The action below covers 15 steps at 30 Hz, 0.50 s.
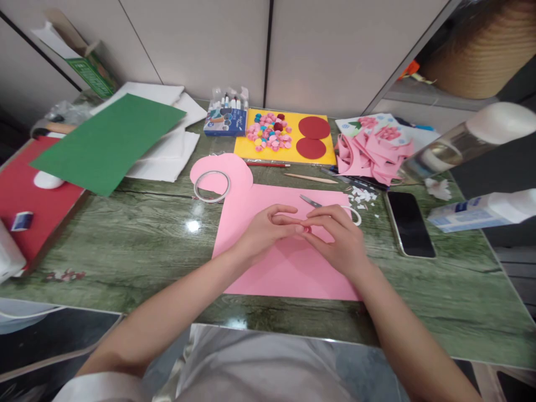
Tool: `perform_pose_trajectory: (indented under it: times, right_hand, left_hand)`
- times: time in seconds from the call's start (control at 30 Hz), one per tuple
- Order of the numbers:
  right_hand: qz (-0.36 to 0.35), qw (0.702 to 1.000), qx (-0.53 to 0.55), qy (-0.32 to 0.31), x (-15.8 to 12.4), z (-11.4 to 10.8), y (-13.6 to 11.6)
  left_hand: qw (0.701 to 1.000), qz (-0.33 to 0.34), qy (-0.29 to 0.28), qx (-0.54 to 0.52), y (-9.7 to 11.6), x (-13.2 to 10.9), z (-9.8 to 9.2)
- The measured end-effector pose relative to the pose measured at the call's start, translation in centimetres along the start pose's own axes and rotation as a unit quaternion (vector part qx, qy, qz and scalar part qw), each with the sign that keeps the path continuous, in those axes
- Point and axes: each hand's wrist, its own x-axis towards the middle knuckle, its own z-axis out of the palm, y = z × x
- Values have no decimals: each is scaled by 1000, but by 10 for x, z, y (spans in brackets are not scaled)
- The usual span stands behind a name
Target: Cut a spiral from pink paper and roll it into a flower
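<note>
Both hands rest on a pink paper sheet (288, 268) in the middle of the green table (138, 234). My left hand (262, 229) and my right hand (337, 237) meet fingertip to fingertip. Together they pinch a small pink paper piece (305, 229) that is too small to make out clearly. Scissors (318, 204) lie just behind my right hand. A tape roll (211, 186) sits on a pink paper circle (221, 170) behind my left hand.
At the back lie a yellow sheet (243, 146) with small paper rolls and two red circles, a marker box (225, 120), pink scraps (368, 153) and two sticks. A phone (409, 223), bottles (464, 139) and a glue tube (481, 211) lie right. Green paper (109, 142) and a red board (37, 201) lie left.
</note>
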Motion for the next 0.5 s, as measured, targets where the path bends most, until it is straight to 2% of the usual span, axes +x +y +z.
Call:
perform_pose_trajectory:
  times: [0.13,0.37,0.5]
  right_hand:
    - [16,998,49,-22,3,-5,-1]
    - [11,986,136,-100,2,-7,2]
    - [-13,982,146,-118,2,-5,1]
  left_hand:
    - [998,-33,-42,36,10,2,-5]
    - [978,-74,-166,107,20,2,-16]
    - [968,-85,-172,161,22,2,-18]
